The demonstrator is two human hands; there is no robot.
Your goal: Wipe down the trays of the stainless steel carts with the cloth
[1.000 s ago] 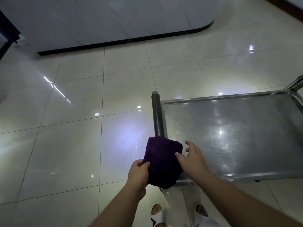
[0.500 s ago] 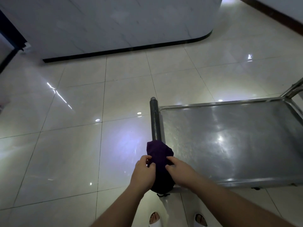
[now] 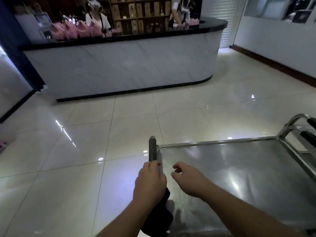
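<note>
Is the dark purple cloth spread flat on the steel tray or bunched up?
Bunched up: the dark purple cloth hangs crumpled under the left hand, at the steel tray corner.

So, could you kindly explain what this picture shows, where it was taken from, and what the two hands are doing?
There is no machine here: a camera worn on a person's head looks forward and down at their own bare hands. The left hand grips the black handle at the end of a stainless steel cart, with a dark cloth hanging beneath it. The right hand hovers over the cart's top tray, fingers loosely curled, holding nothing. Nothing lies on the tray. Beyond is a tiled floor and a white counter.
</note>
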